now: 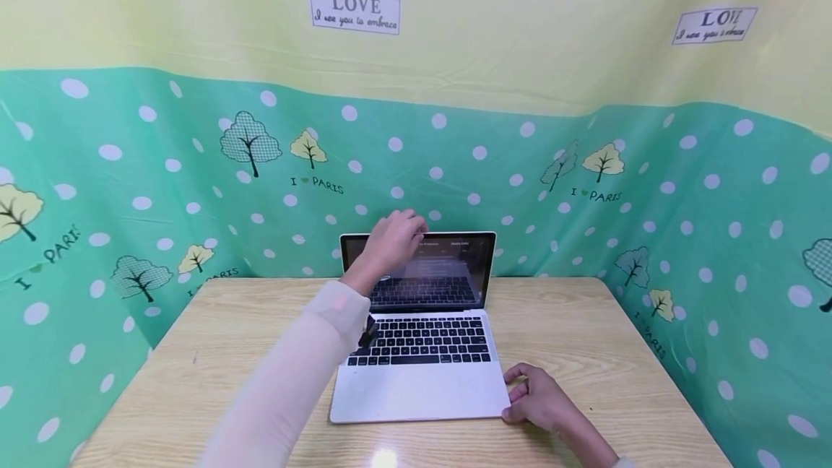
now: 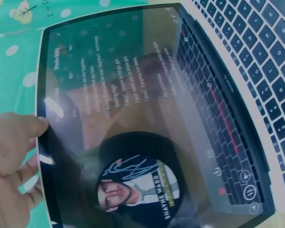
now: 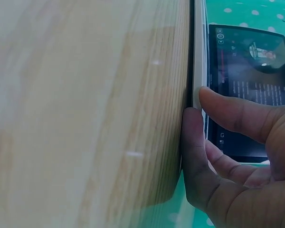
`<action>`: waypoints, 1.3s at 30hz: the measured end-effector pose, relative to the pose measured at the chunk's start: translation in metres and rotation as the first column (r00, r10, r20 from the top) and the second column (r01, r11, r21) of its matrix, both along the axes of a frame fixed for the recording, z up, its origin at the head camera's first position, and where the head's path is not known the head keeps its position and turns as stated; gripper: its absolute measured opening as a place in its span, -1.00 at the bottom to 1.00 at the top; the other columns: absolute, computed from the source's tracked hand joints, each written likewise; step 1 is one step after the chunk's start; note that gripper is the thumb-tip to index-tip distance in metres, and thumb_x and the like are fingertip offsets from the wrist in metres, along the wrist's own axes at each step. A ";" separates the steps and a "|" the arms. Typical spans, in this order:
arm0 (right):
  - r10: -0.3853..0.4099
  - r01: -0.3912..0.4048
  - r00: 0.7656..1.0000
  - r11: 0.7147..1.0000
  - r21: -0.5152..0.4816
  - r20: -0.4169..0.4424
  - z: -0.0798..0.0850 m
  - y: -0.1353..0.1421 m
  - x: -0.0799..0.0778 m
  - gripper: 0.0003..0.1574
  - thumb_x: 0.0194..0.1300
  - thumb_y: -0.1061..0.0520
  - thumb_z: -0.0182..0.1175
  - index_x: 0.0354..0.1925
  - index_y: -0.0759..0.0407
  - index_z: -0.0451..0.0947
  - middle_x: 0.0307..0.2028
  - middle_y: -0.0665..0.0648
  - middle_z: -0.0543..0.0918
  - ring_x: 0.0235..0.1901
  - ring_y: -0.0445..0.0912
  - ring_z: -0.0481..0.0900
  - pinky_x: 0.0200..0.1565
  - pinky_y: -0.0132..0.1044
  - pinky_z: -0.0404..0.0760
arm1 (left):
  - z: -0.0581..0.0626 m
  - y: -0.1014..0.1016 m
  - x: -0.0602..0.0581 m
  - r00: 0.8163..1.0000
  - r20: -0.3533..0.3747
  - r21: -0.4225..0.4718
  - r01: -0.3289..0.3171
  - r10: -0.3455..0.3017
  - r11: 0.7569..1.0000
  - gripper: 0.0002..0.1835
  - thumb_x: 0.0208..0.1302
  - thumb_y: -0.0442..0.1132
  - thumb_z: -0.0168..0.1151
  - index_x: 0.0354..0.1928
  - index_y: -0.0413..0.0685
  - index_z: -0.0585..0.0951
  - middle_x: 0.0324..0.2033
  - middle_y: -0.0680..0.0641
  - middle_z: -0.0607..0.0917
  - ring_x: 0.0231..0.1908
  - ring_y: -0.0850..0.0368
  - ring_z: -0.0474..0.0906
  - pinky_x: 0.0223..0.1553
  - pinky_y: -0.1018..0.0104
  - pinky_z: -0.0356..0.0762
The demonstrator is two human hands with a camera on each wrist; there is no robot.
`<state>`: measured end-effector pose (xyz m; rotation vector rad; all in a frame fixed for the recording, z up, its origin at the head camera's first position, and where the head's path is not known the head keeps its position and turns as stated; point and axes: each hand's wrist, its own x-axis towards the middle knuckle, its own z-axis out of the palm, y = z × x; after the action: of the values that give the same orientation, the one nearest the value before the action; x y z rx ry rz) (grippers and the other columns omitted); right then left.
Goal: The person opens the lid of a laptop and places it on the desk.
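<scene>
A silver laptop (image 1: 419,390) with black keys stands opened on the wooden table in the head view. My left hand (image 1: 393,240) pinches the top edge of its screen (image 2: 118,114), thumb on the front and fingers behind, as the left wrist view shows. That screen is lit, with a round picture and lines of text under reflections. At the front right corner of the base, my right hand (image 1: 539,399) grips the edge. In the right wrist view, the right thumb (image 3: 228,111) lies on top of the base edge (image 3: 197,52) and a finger is below it.
The laptop rests on a light wooden table (image 1: 260,360). Behind and on both sides hangs a green and yellow curtain (image 1: 455,165) with dots, trees and lettering. My left sleeve (image 1: 292,374) crosses in front of the laptop's left side. A dark object (image 1: 367,331) shows at the left wrist.
</scene>
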<state>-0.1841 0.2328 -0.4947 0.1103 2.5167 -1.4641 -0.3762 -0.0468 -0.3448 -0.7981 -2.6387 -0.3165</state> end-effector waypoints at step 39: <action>-0.028 0.027 0.999 0.999 0.048 0.026 0.003 -0.001 -0.002 -0.26 -0.30 0.45 0.47 -0.05 0.33 0.44 -0.43 0.19 0.52 -0.48 -0.03 0.48 -0.46 -0.22 0.51 | -0.041 0.020 -0.038 0.958 -0.160 0.077 -0.230 0.239 0.970 -0.65 0.38 -0.31 0.02 0.11 0.12 0.62 -0.07 0.00 0.54 -0.14 0.02 0.37 -0.12 0.14 0.38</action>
<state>-0.1862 0.2323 -0.4919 0.1719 2.5391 -1.4043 -0.4142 -0.0267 -0.3859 -0.4637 -2.5188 -0.2478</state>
